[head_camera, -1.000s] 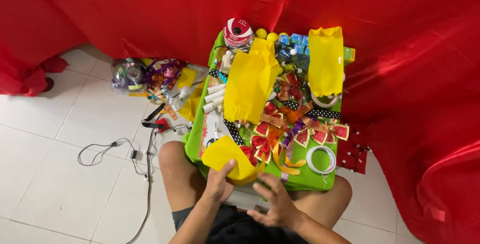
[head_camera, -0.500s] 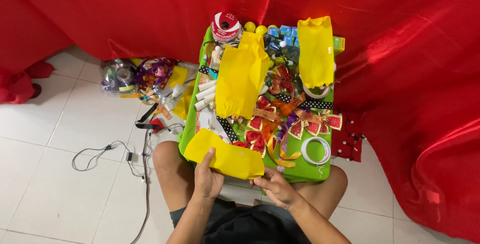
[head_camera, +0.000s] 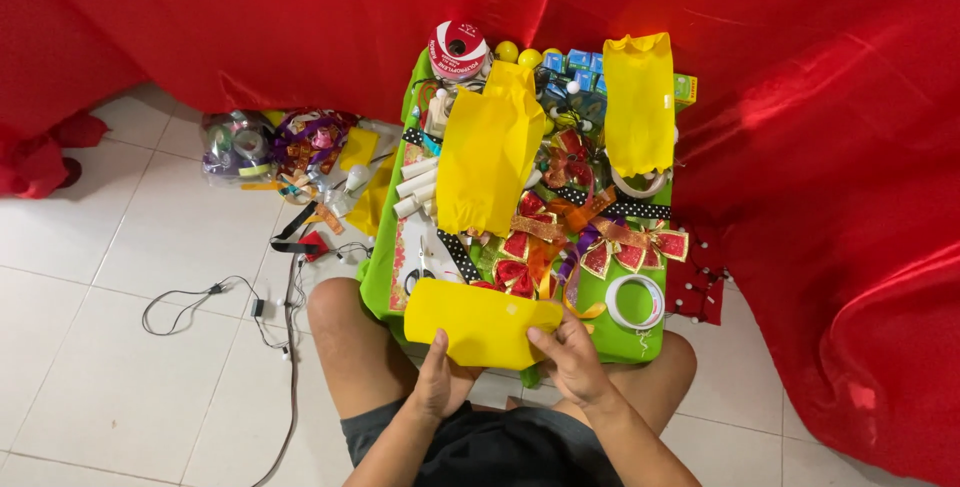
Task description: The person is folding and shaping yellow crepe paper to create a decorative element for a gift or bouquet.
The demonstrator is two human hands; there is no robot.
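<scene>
A flat yellow sheet point(head_camera: 478, 322) lies across the near edge of a green table point(head_camera: 630, 339), over my knees. My left hand point(head_camera: 437, 384) grips its lower left edge. My right hand point(head_camera: 566, 355) pinches its right edge. On the table beyond lie two more yellow paper bags, one in the middle point(head_camera: 490, 152) and one at the back right point(head_camera: 638, 102), among red and gold ribbon bows point(head_camera: 630, 245).
A white tape roll point(head_camera: 636, 301) sits at the table's right front, a red ribbon spool point(head_camera: 458, 49) at the back. Paper rolls point(head_camera: 415, 187), ribbons and a plastic bag point(head_camera: 238, 145) clutter the tiled floor on the left, with a thin cable point(head_camera: 215, 299). Red cloth point(head_camera: 830, 147) hangs around.
The yellow sheet has gone from a small folded shape in my left hand to a wide flat piece held by both hands. The view shifted slightly.
</scene>
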